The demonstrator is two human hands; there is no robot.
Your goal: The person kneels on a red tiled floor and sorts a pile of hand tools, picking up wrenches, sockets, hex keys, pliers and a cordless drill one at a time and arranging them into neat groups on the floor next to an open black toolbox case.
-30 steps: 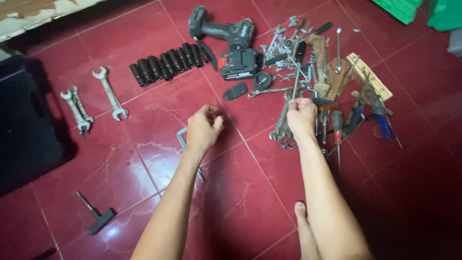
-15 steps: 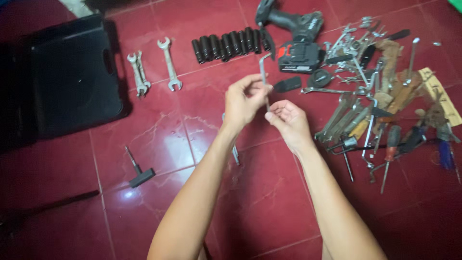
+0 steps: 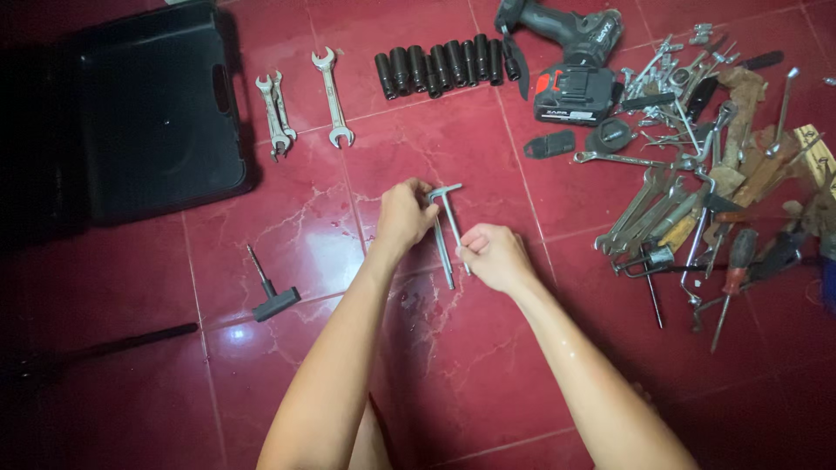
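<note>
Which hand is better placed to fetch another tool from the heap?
Right, likely. The right hand sits nearer the jumbled pile of metal wrenches and screwdrivers; the left hand is farther away.

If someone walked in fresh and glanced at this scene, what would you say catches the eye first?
Probably the two bare arms meeting mid-frame over the red tiled floor, where the left hand and right hand handle two L-shaped metal keys lying side by side. Next comes the jumbled pile of wrenches and screwdrivers at right, with a cordless drill and a row of black sockets along the top. A black case sits upper left.
</note>
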